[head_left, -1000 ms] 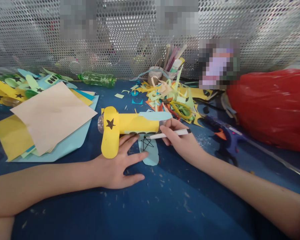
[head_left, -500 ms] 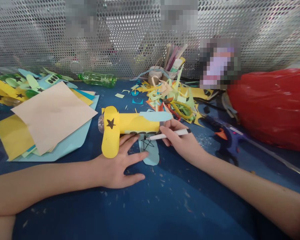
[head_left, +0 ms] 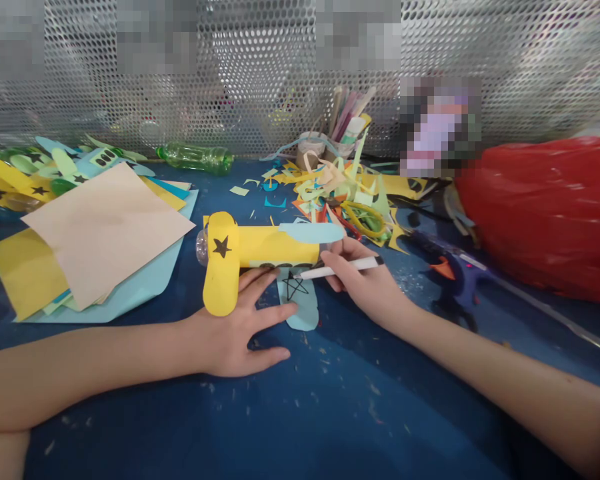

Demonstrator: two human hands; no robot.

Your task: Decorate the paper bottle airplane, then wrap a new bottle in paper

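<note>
A toy plane [head_left: 273, 245] made from a paper-wrapped plastic bottle lies in front of me, yellow with a black star on its near left piece. From under its body a light blue paper wing [head_left: 305, 310] sticks out toward me, bearing a black star outline. My left hand [head_left: 245, 327] rests flat with fingers spread, one fingertip on the edge of the blue wing and others partly hidden beneath the plane. In my right hand [head_left: 357, 273] is a white marker [head_left: 340, 268] with a black end, its tip at the top of the star outline.
Stacked coloured paper [head_left: 110, 233] lies left, with finished-looking paper planes [head_left: 35, 177] behind. A green bottle [head_left: 195, 159] lies by the perforated metal screen [head_left: 260, 67]. Paper scraps [head_left: 330, 183], yellow-handled scissors [head_left: 365, 220], a blue glue gun [head_left: 463, 273] and a red bag [head_left: 545, 213] sit toward the right.
Very little differs. The marker and my right hand have shifted only slightly at the star outline; my left hand and the plane stay in place.
</note>
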